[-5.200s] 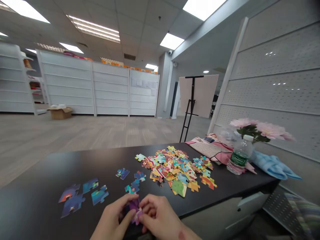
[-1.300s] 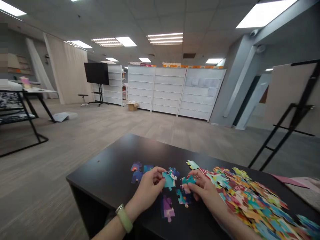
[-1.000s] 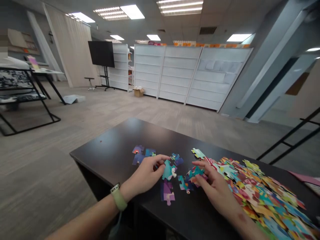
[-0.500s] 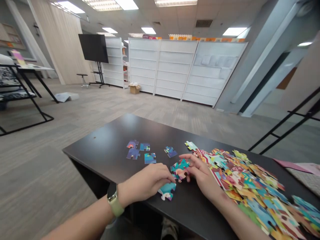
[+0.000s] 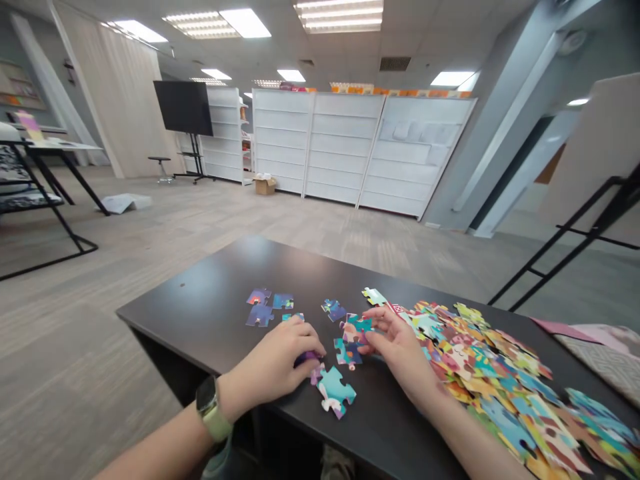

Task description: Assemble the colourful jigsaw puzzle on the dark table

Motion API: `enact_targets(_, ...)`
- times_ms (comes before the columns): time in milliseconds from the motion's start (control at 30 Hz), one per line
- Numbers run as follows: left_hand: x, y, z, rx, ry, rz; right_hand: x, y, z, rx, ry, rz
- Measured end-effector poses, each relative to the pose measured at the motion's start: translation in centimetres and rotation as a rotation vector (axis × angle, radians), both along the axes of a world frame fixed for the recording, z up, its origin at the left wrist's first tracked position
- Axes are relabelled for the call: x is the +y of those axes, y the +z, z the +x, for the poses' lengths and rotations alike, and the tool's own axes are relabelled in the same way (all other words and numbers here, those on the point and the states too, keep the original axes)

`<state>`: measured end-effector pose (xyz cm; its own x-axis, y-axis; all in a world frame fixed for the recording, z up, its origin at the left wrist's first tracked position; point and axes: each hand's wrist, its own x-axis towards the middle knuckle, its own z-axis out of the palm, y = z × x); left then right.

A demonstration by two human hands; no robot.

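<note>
My left hand [image 5: 283,360], with a watch on the wrist, has its fingers closed on a purple jigsaw piece [image 5: 309,360], mostly covered by them. Just right of it a turquoise jigsaw piece [image 5: 336,389] lies near the table's front edge. The thumb and fingers of my right hand [image 5: 397,343] grip a teal and pink jigsaw piece [image 5: 356,327]. Below that is a teal and dark blue piece [image 5: 346,352], close to the right thumb. Farther back lies a blue piece [image 5: 333,309]. Several purple and blue pieces [image 5: 260,315] rest beyond the left hand, one partly hidden by it.
A big heap of colourful jigsaw pieces [image 5: 480,360] covers the right side of the dark table [image 5: 200,313]. A pink and grey cloth item [image 5: 595,347] is at the right edge. Beyond the table stand white shelves [image 5: 345,147] and a black screen [image 5: 183,108].
My left hand has drawn back from the turquoise piece, which shows more fully, and a purple piece is in its fingers. A teal and dark blue piece now shows between the hands. The view tilted up slightly.
</note>
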<state>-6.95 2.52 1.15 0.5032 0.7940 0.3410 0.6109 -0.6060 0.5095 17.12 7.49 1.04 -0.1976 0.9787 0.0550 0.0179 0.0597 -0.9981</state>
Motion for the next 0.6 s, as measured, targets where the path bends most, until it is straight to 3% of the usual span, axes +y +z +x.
enact_targets(200, 1.4, -0.4, -2.4, -0.021, -0.023, -0.031, 0.9, 0.2, 0.9, 0.064, -0.229, 0.072)
enact_targets(400, 2.4, -0.7, -3.3, -0.084, 0.153, 0.002, 0.9, 0.5, 0.9, 0.169, -0.206, 0.038)
enact_targets(500, 2.5, -0.3, -3.6, -0.127, 0.292, -0.012, 0.8, 0.6, 0.9, 0.121, -0.181, 0.059)
enact_targets(600, 1.8, 0.3, -3.9, -0.047, 0.331, -0.042, 0.7, 0.5, 0.9, 0.062, -0.152, 0.048)
